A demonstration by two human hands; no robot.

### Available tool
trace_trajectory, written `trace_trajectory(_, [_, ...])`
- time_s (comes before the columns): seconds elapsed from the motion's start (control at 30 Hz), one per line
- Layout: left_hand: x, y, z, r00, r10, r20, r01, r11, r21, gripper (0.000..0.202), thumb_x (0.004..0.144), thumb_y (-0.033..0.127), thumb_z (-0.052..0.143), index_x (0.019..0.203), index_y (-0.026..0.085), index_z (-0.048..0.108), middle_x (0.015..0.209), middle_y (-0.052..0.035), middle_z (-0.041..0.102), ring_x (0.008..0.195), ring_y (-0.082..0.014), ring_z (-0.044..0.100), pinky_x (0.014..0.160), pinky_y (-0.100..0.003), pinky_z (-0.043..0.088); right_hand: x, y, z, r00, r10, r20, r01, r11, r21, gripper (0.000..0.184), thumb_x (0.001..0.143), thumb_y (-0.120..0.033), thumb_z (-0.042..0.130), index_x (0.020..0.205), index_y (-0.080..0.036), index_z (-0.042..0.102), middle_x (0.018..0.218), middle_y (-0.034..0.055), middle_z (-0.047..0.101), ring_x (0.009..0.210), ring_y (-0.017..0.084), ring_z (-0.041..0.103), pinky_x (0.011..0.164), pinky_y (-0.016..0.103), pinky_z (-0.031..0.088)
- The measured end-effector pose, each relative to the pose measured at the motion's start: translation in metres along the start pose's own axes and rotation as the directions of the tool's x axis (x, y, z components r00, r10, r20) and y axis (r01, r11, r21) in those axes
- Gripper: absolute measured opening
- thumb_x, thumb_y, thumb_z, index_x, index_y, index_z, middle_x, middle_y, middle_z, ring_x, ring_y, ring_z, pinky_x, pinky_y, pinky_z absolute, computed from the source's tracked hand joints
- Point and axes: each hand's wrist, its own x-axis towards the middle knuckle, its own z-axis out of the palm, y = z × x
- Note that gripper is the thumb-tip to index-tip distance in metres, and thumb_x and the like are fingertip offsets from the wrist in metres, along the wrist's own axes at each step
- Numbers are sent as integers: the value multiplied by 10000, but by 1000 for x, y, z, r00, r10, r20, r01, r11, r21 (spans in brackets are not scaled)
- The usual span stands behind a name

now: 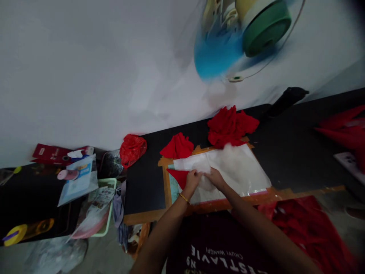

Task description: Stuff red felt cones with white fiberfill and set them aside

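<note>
My left hand (193, 180) is closed on a pointed piece of red cloth (177, 174), whose tip sticks out to the left. Close beside it, my right hand (215, 178) pinches a tuft of white fluffy stuffing (203, 166), and the fingers of both hands nearly meet. A larger loose heap of the stuffing (232, 160) lies to the right on a white sheet (258, 178) taped to the dark table. Small red cloth pieces (178, 146) are piled behind my hands, with a bigger red pile (229, 125) further right.
A fan (222, 53) with blue blades hangs high near the wall. On the left are a red plastic bag (133, 149), a pale green basket (110, 217) and a yellow-lidded bottle (17, 234). A large red bag (310, 228) lies below the table edge at right.
</note>
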Motion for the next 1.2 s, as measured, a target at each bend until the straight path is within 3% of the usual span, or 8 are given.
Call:
trace_trajectory(0.13, [6, 4, -13, 998, 18, -58, -16, 1000, 26, 155, 655, 208, 680, 556, 174, 566, 512, 48, 455, 592, -119, 445, 562, -208, 335, -2, -4, -4, 1000, 28, -9, -27, 999, 30, 305, 728, -445, 606, 878, -196, 698, 856, 69, 755, 755, 253, 670, 681, 350, 544])
trace_trajectory(0.27, [6, 5, -20, 1000, -11, -16, 11, 1000, 0, 203, 693, 340, 695, 629, 165, 612, 513, 34, 493, 564, -127, 479, 529, -213, 363, -11, -17, -10, 999, 35, 19, -36, 997, 64, 348, 771, -484, 594, 896, -173, 686, 837, 79, 748, 719, 242, 663, 628, 325, 537])
trace_trajectory(0.47, [3, 8, -8, 994, -59, 91, 62, 998, -23, 291, 664, 414, 751, 661, 157, 613, 537, 37, 513, 555, -105, 482, 519, -201, 375, -16, -35, -8, 965, -10, 261, -30, 988, 150, 387, 741, -458, 660, 1012, -183, 688, 902, 58, 748, 815, 239, 656, 714, 337, 552])
trace_trajectory(0.7, [1, 17, -22, 938, -158, 308, 154, 987, 38, 313, 702, 405, 737, 613, 145, 586, 522, 38, 490, 466, -97, 457, 476, -248, 445, -20, -26, -17, 984, 63, 164, -88, 985, 150, 402, 768, -495, 616, 938, -136, 675, 890, 96, 744, 789, 237, 672, 697, 307, 538])
trace_trajectory(0.83, [1, 13, -20, 952, -139, 271, 120, 989, 84, 339, 725, 351, 714, 520, 161, 521, 459, 57, 427, 426, -76, 413, 441, -207, 406, -20, -28, -12, 976, 32, 216, -77, 975, 207, 451, 759, -540, 645, 994, -156, 671, 936, 77, 745, 827, 233, 681, 713, 300, 540])
trace_trajectory(0.93, [3, 9, -17, 974, -100, 204, 82, 992, 95, 326, 746, 344, 691, 525, 161, 536, 453, 52, 422, 426, -75, 413, 418, -183, 359, -13, -27, -11, 984, 63, 164, -89, 983, 157, 484, 731, -581, 649, 939, -145, 681, 877, 84, 746, 788, 238, 679, 674, 304, 537])
trace_trajectory(1.07, [4, 7, -20, 989, -71, 127, 64, 996, 64, 271, 800, 393, 637, 709, 138, 632, 539, 29, 479, 466, -85, 463, 431, -184, 395, -1, -19, -14, 993, 102, 57, -109, 985, 135, 501, 729, -605, 615, 880, -130, 672, 851, 109, 740, 761, 247, 672, 625, 302, 518])
trace_trajectory(1.2, [-4, 11, -16, 993, -27, 114, 24, 999, 29, 480, 763, 358, 691, 1196, 173, 598, 934, -57, 630, 600, -99, 548, 488, -214, 477, 2, -17, -10, 994, 110, 19, -112, 983, 148, 516, 710, -600, 630, 924, -134, 679, 888, 113, 741, 807, 257, 673, 646, 304, 518])
